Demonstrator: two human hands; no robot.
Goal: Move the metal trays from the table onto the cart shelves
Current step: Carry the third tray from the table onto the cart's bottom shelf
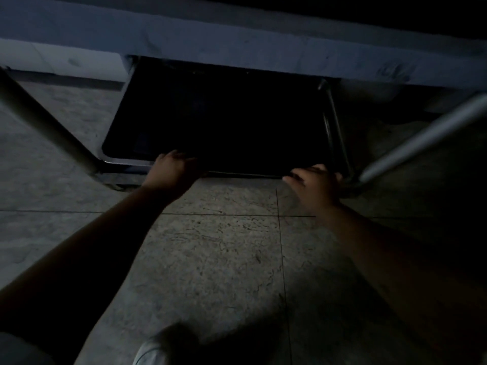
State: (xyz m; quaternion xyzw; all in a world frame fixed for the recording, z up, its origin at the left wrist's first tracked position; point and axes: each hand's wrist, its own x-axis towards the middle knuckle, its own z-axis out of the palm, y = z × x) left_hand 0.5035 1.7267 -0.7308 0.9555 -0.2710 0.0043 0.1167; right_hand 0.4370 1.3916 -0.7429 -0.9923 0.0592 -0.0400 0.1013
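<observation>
Steel tubing, pale and dimly lit, was seen at the far left, where a cart post (50, 122) slanted down to a foot on the tiled floor (224, 259). Just right of that post, a dark metal tray (126, 160) lay low on the cart's bottom shelf, its near left corner catching a thin line of light. The left hand (172, 168) was laid on the tray's near rim, left of centre, fingers curled forward over the edge; whether the rim was gripped or only touched could not be told in the gloom. Above the tray, a broad grey upper shelf (237, 43) ran across the far part of the scene and hid the tray's far end. The right hand (315, 184) was placed at the tray's near right corner, fingers loosely spread and pointing left along the rim; a firm hold could not be made out. At the right, a second post (421, 138) rose slanting toward the upper right. Near the bottom edge, a white shoe (150, 351) was partly seen on the floor.
</observation>
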